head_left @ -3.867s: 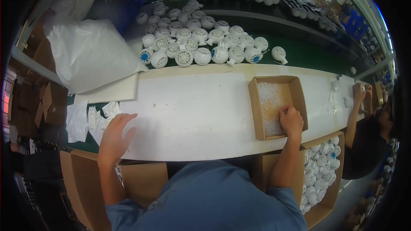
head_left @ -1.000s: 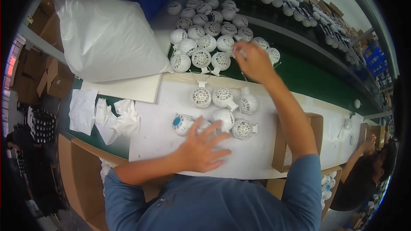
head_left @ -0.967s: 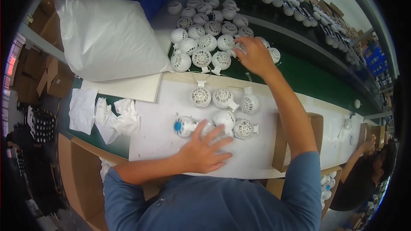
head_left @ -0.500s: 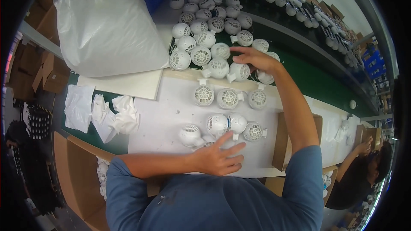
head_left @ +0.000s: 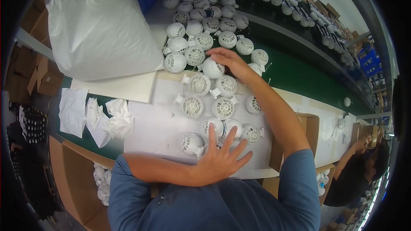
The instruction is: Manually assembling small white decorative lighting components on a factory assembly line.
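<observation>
My right hand (head_left: 231, 63) reaches across the table, its fingers stretched over the far side of a white slotted ball (head_left: 212, 68) and touching it. Just nearer, more white balls with grille openings and short square stubs lie together, such as one ball (head_left: 199, 84) and another ball (head_left: 223, 108). My left hand (head_left: 220, 160) is open with fingers spread, close to the near balls. Its fingertips overlap a ball (head_left: 209, 125) and the ball beside it (head_left: 231, 127); I cannot tell whether they touch. A tilted ball (head_left: 191, 144) lies left of that hand.
Several similar balls (head_left: 198, 15) crowd the far table. A large white plastic bag (head_left: 100, 34) stands at left, above crumpled white sheets (head_left: 117, 115). An open carton (head_left: 306, 132) sits right of my arm; a bigger carton (head_left: 72, 179) is lower left. Another person (head_left: 357, 167) works at far right.
My right hand has come nearer and left, and several balls by it have shifted toward me in a cluster. My left hand has spread its fingers farther forward over the near balls.
</observation>
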`<state>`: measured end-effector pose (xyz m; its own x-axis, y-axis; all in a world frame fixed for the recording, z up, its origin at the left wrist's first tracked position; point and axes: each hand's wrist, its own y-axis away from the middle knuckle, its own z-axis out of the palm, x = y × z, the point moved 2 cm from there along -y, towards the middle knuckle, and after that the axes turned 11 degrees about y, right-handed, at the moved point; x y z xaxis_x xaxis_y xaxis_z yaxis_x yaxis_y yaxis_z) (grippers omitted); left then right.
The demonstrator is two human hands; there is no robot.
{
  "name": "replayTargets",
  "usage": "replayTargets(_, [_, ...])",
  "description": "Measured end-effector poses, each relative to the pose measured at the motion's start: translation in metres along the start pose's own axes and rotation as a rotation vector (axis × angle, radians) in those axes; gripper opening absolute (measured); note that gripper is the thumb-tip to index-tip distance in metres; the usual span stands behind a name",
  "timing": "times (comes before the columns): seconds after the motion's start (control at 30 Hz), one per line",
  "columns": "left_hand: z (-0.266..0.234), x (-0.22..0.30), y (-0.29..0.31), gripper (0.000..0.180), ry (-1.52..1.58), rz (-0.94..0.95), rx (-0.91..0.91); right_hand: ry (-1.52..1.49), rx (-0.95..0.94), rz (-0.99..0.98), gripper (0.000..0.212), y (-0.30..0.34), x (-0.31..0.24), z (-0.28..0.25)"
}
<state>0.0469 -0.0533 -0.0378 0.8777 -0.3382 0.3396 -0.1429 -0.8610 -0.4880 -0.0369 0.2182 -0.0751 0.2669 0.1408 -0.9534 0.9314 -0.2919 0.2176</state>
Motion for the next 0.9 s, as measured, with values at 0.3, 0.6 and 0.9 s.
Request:
replayTargets(0.3, [0.016, -0.009, 0.014, 0.03, -0.027, 0.011, -0.064, 0.922, 0.32, -0.174, 0.041, 0.036, -0.046, -0.019])
replayTargets(0.6, [0.018, -0.011, 0.013, 0.026, -0.005, 0.071, 0.05, 0.787, 0.113, 0.124, 0.062, -0.017, -0.01, -0.1])
replayTargets(0.9, [0.017, -0.01, 0.015, 0.023, -0.013, 0.135, 0.13, 0.164, -0.289, 0.162, 0.058, 0.045, -0.007, -0.048])
